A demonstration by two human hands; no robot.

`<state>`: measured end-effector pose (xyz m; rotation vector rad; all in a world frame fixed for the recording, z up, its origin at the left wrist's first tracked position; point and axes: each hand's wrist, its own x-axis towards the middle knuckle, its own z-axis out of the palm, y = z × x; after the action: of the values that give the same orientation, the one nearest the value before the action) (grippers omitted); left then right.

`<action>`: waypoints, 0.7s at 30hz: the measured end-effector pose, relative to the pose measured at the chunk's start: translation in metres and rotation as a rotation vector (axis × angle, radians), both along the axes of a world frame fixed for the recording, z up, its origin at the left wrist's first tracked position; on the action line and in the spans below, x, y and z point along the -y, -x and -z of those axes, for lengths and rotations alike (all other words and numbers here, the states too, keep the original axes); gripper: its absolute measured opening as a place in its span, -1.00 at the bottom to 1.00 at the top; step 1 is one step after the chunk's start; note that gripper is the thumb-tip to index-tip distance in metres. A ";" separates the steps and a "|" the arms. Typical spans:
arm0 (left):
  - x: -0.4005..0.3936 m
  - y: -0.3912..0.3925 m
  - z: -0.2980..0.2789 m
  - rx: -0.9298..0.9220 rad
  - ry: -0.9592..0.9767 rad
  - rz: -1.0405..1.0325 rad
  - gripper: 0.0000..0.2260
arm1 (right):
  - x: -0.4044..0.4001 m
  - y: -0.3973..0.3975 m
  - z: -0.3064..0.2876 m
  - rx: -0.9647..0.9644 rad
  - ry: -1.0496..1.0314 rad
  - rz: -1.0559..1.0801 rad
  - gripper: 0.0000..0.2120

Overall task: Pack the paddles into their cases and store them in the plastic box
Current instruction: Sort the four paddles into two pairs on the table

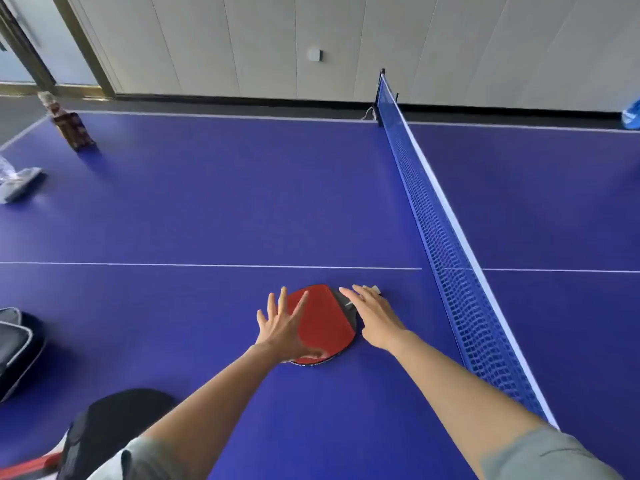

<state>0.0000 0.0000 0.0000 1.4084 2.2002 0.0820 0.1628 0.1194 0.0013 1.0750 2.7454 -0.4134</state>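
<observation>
Nearest: one black paddle case (pixel 114 427) at table edge, second open case (pixel 17 344) left. Mid-table, one red paddle (pixel 323 323) flat; left hand (pixel 282 327) splayed on it, right hand (pixel 374 317) flat over handle. Net (pixel 446 237) beyond.

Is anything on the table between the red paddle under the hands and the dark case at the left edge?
Nothing visible. The red paddle lies under the left hand and right hand. Only bare blue table runs from there to the dark case at the left edge.
</observation>
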 end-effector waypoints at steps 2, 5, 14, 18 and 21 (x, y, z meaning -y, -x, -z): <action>-0.010 0.002 0.014 -0.008 0.034 0.007 0.16 | -0.013 0.001 0.014 -0.004 0.018 0.013 -0.22; -0.015 0.003 0.033 -0.114 0.035 0.054 0.21 | -0.030 0.005 0.033 -0.058 -0.058 -0.067 -0.34; 0.001 -0.005 0.036 -0.241 -0.087 0.226 0.24 | -0.030 -0.016 0.028 -0.081 0.214 0.022 -0.56; 0.027 -0.011 0.002 -0.329 -0.133 0.319 0.23 | -0.003 -0.032 0.002 -0.117 0.400 0.108 -0.55; 0.054 -0.016 -0.026 -0.409 -0.155 0.395 0.23 | 0.025 -0.030 -0.028 -0.153 0.706 0.235 -0.39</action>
<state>0.0162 -0.0540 0.0255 2.0745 2.2107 -0.1965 0.1924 0.0940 0.0289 1.1743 2.2578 -1.4100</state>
